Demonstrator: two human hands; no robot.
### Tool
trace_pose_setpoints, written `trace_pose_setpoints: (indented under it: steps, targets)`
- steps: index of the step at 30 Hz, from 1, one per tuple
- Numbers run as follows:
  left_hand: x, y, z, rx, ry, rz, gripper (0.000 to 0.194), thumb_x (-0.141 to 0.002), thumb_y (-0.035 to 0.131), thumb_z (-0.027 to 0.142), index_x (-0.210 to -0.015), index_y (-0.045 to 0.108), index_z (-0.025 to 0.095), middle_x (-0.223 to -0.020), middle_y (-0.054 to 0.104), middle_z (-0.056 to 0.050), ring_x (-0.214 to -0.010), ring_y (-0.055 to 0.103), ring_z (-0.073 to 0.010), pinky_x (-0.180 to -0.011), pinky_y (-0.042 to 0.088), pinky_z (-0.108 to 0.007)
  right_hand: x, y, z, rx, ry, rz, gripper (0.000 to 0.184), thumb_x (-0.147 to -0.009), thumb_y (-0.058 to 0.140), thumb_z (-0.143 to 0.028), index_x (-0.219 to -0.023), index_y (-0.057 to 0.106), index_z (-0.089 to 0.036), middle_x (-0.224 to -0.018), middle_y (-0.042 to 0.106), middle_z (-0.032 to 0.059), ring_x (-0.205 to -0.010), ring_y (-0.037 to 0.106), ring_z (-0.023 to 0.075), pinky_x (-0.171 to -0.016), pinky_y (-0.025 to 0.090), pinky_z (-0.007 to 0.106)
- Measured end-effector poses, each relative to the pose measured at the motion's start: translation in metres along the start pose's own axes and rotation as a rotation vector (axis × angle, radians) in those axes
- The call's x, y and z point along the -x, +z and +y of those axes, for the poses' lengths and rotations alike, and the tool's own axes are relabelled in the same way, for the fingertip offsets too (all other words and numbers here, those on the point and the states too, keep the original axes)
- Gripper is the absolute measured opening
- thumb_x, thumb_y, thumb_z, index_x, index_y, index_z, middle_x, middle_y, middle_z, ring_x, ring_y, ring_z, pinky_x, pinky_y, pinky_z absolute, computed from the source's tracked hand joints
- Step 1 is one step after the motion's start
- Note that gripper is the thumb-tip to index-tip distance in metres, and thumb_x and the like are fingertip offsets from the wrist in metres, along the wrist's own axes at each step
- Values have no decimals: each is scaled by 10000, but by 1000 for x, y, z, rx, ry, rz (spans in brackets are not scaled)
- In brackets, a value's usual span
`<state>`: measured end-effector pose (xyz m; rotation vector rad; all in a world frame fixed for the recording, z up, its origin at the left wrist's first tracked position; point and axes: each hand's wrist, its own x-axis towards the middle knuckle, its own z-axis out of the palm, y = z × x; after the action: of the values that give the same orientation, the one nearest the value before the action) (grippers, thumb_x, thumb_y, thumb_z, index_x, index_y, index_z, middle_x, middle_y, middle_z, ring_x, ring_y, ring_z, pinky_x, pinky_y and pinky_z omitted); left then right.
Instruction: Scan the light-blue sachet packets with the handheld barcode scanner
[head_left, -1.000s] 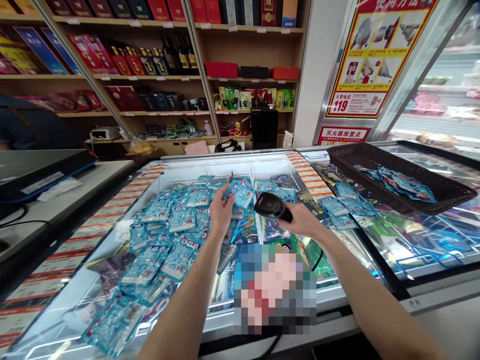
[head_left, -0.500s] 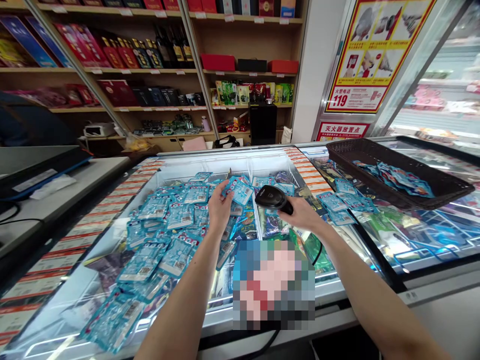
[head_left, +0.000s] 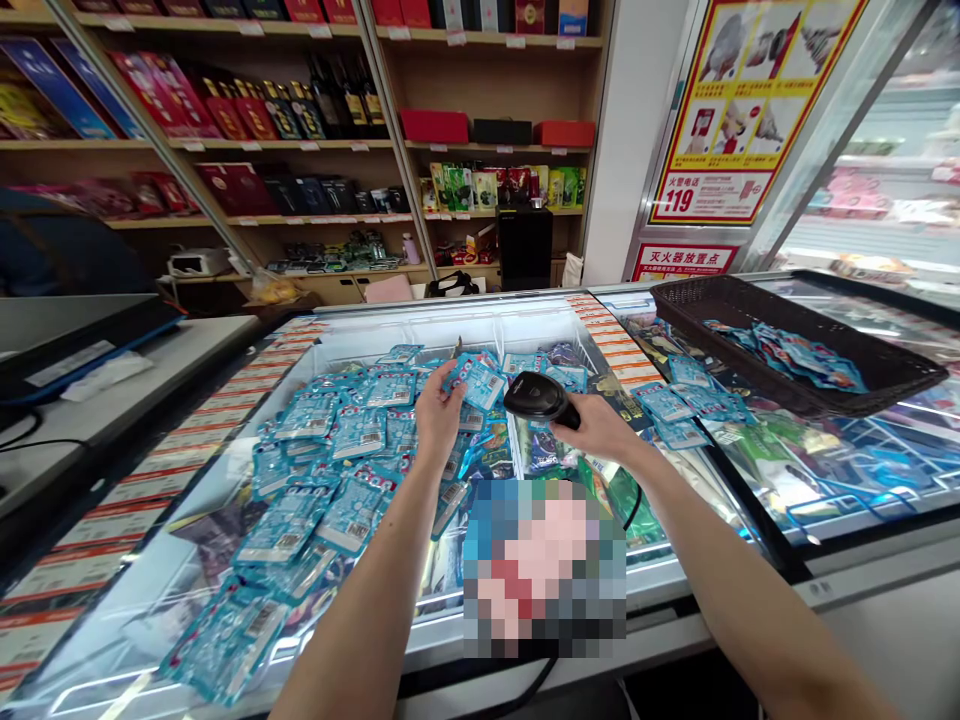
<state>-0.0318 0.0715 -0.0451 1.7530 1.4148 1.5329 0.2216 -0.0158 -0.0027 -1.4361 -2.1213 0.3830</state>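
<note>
Pinched in my left hand [head_left: 439, 408] is a small blue packet [head_left: 480, 384], its barcode side facing up. My right hand [head_left: 592, 425] is wrapped round the handle of a black barcode scanner [head_left: 536, 395], whose head points left at that packet, a short gap away. Many similar blue packets [head_left: 360, 430] lie spread over the glass top of the chest freezer [head_left: 480, 318], to the left of and under my left hand. A few more packets [head_left: 679, 402] lie on the glass right of my right hand. A blurred-out patch hides the area between my forearms.
A dark woven basket [head_left: 750, 385] holding blue packets stands on the freezer at the right. Price-label strips [head_left: 180, 450] run along the freezer's left side. At far left is a counter [head_left: 202, 345] with equipment. Shelves [head_left: 300, 145] of boxes and bottles stand behind.
The scanner and my right hand have shifted slightly left, closer to the packet. My left hand keeps its hold with hardly any movement.
</note>
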Motion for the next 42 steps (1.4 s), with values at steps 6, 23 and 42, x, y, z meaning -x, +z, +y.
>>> trace_pose_setpoints:
  steps: [6, 23, 42]
  targets:
    - [1, -1, 4, -62, -8, 9, 455, -799, 564, 312, -1242, 561, 210, -1103, 616, -55, -508, 337, -48, -517, 386, -215, -2, 2, 4, -8, 13, 30, 165, -762, 567, -345, -778, 569, -181, -650, 591, 19, -584, 525, 155, -545, 343, 245]
    - [-1, -28, 17, -767, 290, 68, 397, -859, 465, 241, -1235, 549, 147, -1335, 453, -168, -1219, 429, -336, -1000, 358, -514, -8, -2, 48, -620, 488, 253, 194, -731, 596, -363, -835, 541, -208, -501, 589, -3, -410, 564, 175, -399, 458, 267]
    - [-65, 90, 8, -711, 233, -611, 468, -952, 278, 294, -1393, 391, 188, -1474, 375, -98, -1386, 286, -235, -1063, 318, -377, -10, 2, 54, -624, 465, 241, 227, -764, 583, -409, -868, 543, -211, -485, 590, 2, -415, 584, 192, -411, 488, 298]
